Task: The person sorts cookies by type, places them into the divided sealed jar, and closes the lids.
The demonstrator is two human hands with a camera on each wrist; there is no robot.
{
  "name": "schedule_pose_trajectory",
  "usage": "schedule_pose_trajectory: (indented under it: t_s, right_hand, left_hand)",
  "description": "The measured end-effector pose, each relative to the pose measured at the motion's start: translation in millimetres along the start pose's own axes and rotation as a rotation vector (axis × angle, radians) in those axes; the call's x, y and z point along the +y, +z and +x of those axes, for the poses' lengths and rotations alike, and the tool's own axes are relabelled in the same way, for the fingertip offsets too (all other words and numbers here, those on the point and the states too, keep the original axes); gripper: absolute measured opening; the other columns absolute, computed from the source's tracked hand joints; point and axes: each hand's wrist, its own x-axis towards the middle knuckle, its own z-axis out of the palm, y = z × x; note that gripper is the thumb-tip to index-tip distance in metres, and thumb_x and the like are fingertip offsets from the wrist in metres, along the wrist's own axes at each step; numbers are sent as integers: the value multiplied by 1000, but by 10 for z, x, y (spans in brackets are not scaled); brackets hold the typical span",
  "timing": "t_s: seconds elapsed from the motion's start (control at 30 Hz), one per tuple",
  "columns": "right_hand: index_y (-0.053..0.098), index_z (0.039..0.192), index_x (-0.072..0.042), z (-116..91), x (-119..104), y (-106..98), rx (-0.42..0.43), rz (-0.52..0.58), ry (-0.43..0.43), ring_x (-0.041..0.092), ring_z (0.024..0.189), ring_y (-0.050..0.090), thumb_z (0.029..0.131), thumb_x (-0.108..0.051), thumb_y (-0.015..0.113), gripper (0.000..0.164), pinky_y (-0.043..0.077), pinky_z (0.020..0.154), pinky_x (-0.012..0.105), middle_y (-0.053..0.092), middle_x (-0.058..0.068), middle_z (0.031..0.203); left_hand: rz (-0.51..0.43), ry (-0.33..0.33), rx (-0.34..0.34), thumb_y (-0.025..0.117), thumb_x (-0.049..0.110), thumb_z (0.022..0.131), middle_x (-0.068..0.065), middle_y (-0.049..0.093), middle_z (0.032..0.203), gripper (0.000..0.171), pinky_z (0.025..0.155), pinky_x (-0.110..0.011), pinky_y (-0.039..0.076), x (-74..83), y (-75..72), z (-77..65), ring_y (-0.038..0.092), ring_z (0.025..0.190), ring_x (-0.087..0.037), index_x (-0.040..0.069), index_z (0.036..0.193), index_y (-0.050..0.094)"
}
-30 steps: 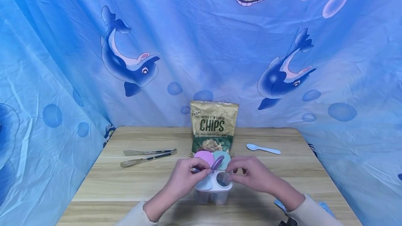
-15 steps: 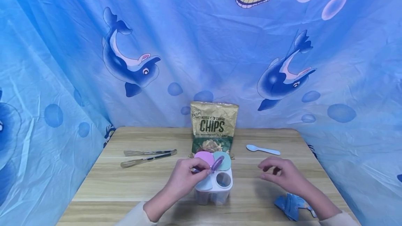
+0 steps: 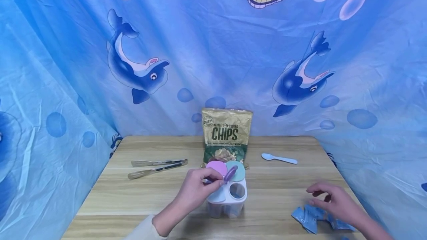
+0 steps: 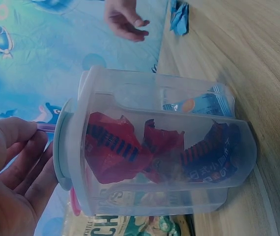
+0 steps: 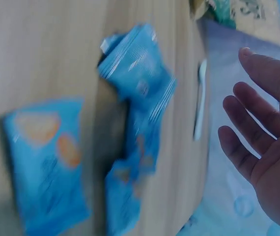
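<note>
Container (image 4: 145,91): translucent plastic, smooth, faintly cloudy. Lid (image 3: 228,196): white plastic, smooth. Purple cap (image 3: 231,173): smooth plastic. Pink cap (image 3: 217,168), green cap (image 3: 237,173): flat matt finish. Blue packets (image 5: 49,167): thin plastic film, shiny, crimped ends. Red packet (image 4: 111,152): crinkled film. Chip bag (image 3: 225,129): creased film, soft sheen. Tongs (image 3: 158,168): metal, glinting. Spoon (image 3: 283,159): smooth plastic. Surface (image 3: 116,199): smooth wood grain, low sheen. Curtain (image 3: 213,47): wrinkled cloth, slight sheen. Sleeve (image 3: 145,229): matt cloth.
</note>
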Motion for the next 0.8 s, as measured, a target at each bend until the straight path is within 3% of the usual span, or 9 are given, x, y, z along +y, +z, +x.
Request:
schedule_pose_trajectory:
  t_s: [0.13, 0.33, 0.53, 0.8]
  right_hand:
    - [73, 112, -12, -147, 206, -52, 14, -30, 66, 2, 91, 68, 89, -25, 81, 28, 53, 62, 25, 74, 9, 108]
    - [73, 116, -10, -317, 442, -156, 3, -35, 242, -2, 90, 63, 88, -31, 81, 35, 53, 64, 25, 74, 9, 113]
    - [71, 120, -6, -420, 603, -224, -46, -51, 312, -3, 92, 61, 89, -35, 80, 44, 53, 66, 26, 72, 12, 117]
    - [70, 123, -5, -475, 757, -220, -126, -90, 441, 27, 101, 68, 87, -39, 80, 51, 57, 76, 43, 72, 12, 119]
  left_hand:
    - [-1, -4, 1, 82, 8, 85, 11, 76, 82, 12, 68, -26, 61, 1, -6, -1, 67, 77, -4, 18, 87, 78]
    - [0, -4, -5, 82, 8, 85, 11, 76, 82, 12, 69, -25, 60, -6, -10, -2, 68, 77, -4, 19, 87, 78]
    - [2, -1, -1, 82, 8, 85, 12, 76, 83, 13, 71, -24, 60, -17, -12, -2, 68, 79, -4, 20, 88, 78]
    - [-2, -2, -13, 81, 7, 85, 12, 77, 84, 14, 71, -24, 61, -21, -21, 15, 69, 80, -5, 20, 89, 79]
